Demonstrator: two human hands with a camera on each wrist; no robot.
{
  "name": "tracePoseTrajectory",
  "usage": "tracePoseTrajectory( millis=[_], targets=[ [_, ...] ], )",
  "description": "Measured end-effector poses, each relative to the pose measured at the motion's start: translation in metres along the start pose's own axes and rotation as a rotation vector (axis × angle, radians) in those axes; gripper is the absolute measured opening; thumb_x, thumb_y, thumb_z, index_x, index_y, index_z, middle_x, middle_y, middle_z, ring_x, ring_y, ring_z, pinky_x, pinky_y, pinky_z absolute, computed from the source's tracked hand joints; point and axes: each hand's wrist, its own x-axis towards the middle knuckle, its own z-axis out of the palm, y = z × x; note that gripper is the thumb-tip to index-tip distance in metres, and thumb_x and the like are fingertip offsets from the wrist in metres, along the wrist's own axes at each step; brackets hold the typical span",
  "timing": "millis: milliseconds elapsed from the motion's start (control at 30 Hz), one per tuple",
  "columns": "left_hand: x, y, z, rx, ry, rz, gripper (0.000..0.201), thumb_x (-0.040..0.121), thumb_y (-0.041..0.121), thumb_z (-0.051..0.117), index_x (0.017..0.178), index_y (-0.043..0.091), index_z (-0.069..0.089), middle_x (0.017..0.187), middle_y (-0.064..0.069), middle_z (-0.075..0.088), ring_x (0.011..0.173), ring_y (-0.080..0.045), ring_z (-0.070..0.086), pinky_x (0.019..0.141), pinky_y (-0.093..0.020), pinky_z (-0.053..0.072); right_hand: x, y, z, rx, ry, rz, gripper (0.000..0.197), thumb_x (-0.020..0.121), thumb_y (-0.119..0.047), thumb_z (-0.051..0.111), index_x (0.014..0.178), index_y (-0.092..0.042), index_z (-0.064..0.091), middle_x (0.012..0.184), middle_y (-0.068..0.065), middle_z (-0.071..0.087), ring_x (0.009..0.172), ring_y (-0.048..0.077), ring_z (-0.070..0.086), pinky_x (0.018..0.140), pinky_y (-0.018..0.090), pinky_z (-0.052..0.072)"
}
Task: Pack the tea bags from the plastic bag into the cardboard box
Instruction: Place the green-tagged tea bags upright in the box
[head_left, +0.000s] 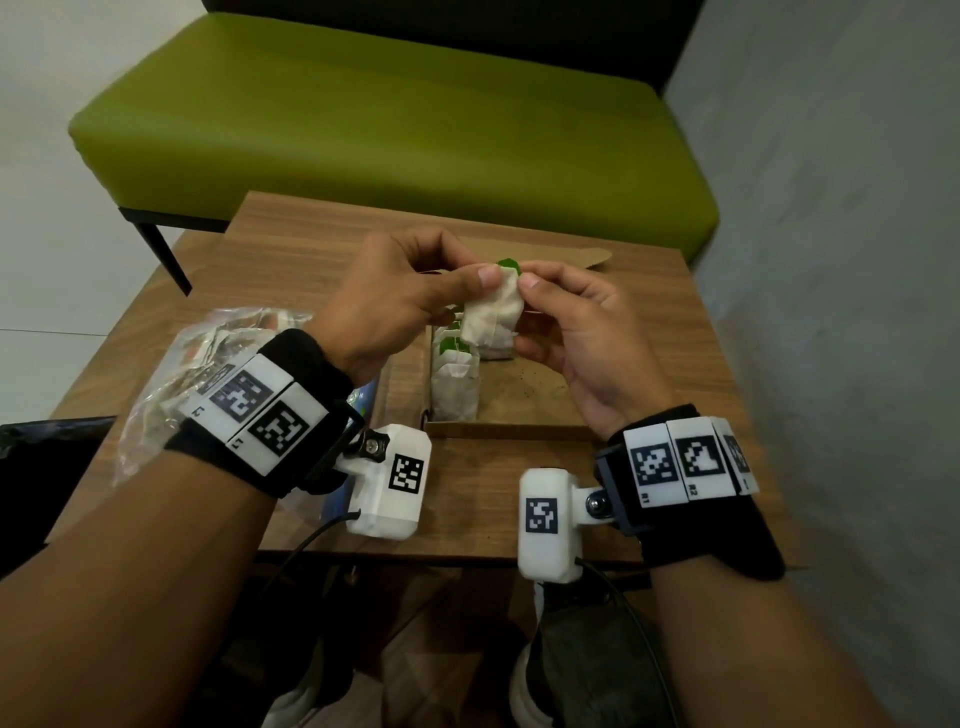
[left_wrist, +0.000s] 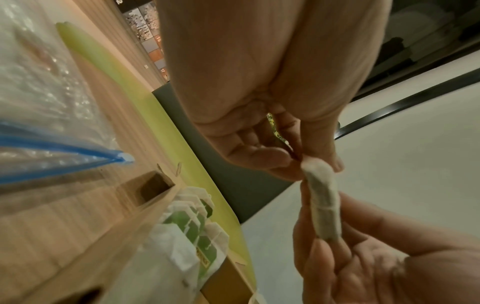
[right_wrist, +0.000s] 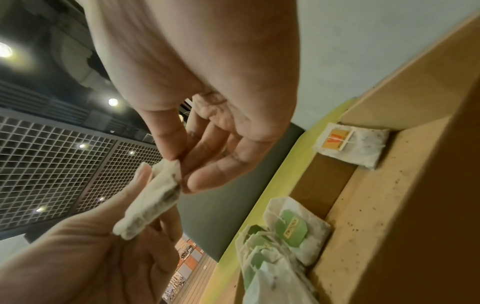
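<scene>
Both hands hold one tea bag (head_left: 492, 312) up in the air over the cardboard box (head_left: 524, 400), at mid desk (head_left: 291, 260). Left hand (head_left: 387, 301) pinches the bag's top corner, thumb and forefinger curled onto it. Right hand (head_left: 576, 332) pinches the same top edge from the right side, other fingers (head_left: 535, 343) loosely cupped beside the bag. The bag hangs long axis roughly vertical, bottom end toward the box, green tag (head_left: 508, 266) poking up behind the thumbs.

Key relation: the box floor lies straight below the bag. Packed tea bags (head_left: 456, 379) stand in a row against the left wall, so the free space is to the right of the row; the right hand is nearer that space. Likely next: lower it in beside the row.

Plastic bag (head_left: 171, 384) lies on the near-left desk, partly under the left wrist, more tea bags visible inside.

View differences: the left wrist view shows the held bag edge-on and the plastic bag's blue zip strip (left_wrist: 64, 148). The right wrist view shows a lone tea bag with an orange tag (right_wrist: 350, 146) at the box's far end, plus tea crumbs on the box floor. The head view shows both hands together over the box. Green bench (head_left: 395, 119) beyond the desk.
</scene>
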Motion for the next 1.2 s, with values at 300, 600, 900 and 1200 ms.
tracePoseTrajectory(
  millis=[300, 600, 900, 1200],
  targets=[
    [0.002, -0.003, 0.001, -0.002, 0.114, 0.018, 0.024, 0.075, 0.022, 0.077, 0.077, 0.010, 0.056, 0.078, -0.010, 0.065, 0.068, -0.017, 0.066, 0.059, -0.029, 0.055, 0.004, 0.010, 0.004, -0.220, 0.140, -0.211, 0.003, 0.092, -0.020, 0.072, 0.093, -0.018, 0.070, 0.094, 0.000, 0.071, 0.093, 0.022, 0.068, 0.081, 0.042, 0.060],
    [0.004, -0.008, 0.011, 0.068, 0.284, 0.027, 0.023, 0.086, 0.019, 0.075, 0.097, 0.011, 0.057, 0.081, -0.007, 0.061, 0.074, -0.021, 0.067, 0.066, -0.039, 0.060, 0.004, 0.015, 0.014, -0.425, 0.097, -0.241, 0.013, 0.089, -0.027, 0.076, 0.099, -0.020, 0.074, 0.089, -0.004, 0.076, 0.086, 0.011, 0.073, 0.076, 0.043, 0.063],
    [0.006, -0.010, 0.011, 0.137, 0.243, -0.020, 0.015, 0.086, 0.015, 0.074, 0.098, 0.017, 0.065, 0.087, -0.003, 0.067, 0.081, -0.016, 0.068, 0.068, -0.028, 0.058, 0.005, 0.016, 0.013, -0.263, 0.127, -0.128, 0.011, 0.089, -0.013, 0.074, 0.097, -0.019, 0.071, 0.089, 0.004, 0.078, 0.087, 0.016, 0.074, 0.076, 0.041, 0.063],
    [0.002, -0.001, 0.008, 0.144, 0.152, -0.032, 0.004, 0.091, 0.014, 0.068, 0.091, 0.016, 0.072, 0.086, 0.001, 0.067, 0.069, 0.000, 0.062, 0.054, -0.016, 0.047, 0.006, 0.015, 0.005, -0.152, 0.091, -0.137, 0.019, 0.092, 0.000, 0.068, 0.096, -0.018, 0.070, 0.092, 0.005, 0.078, 0.091, 0.020, 0.075, 0.074, 0.031, 0.061]
  ],
)
